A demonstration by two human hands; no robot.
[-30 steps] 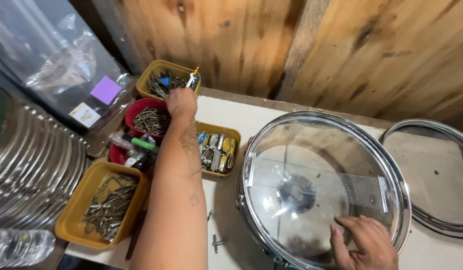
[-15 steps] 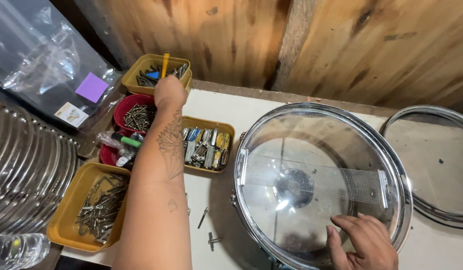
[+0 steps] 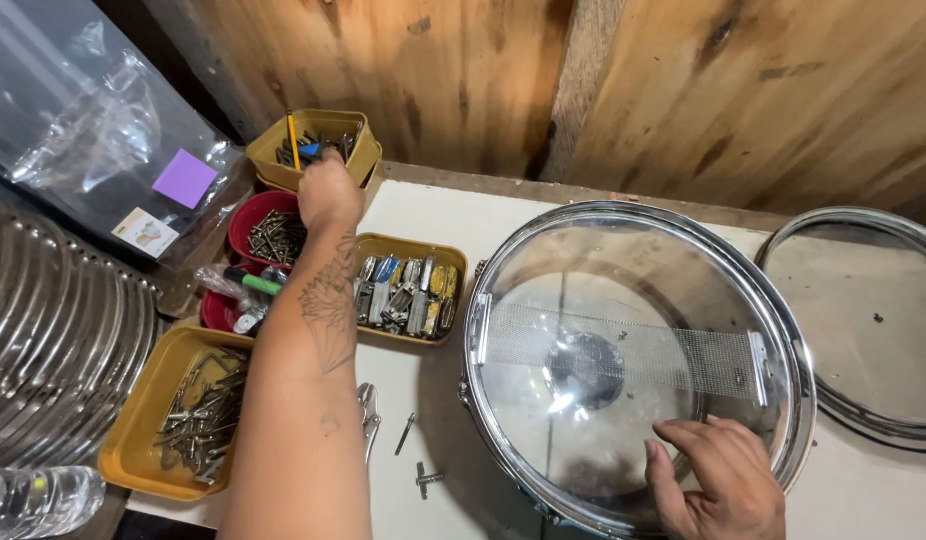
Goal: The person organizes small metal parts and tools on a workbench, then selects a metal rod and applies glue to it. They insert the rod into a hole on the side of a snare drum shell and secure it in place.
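One purple square label on clear plastic bag, upper left.

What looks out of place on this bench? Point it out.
A few loose bits lie on the white tabletop outside the trays: locking pliers partly under the left forearm, a small rod and a T-shaped drum key, all beside the snare drum. Nothing looks spilled or damaged.
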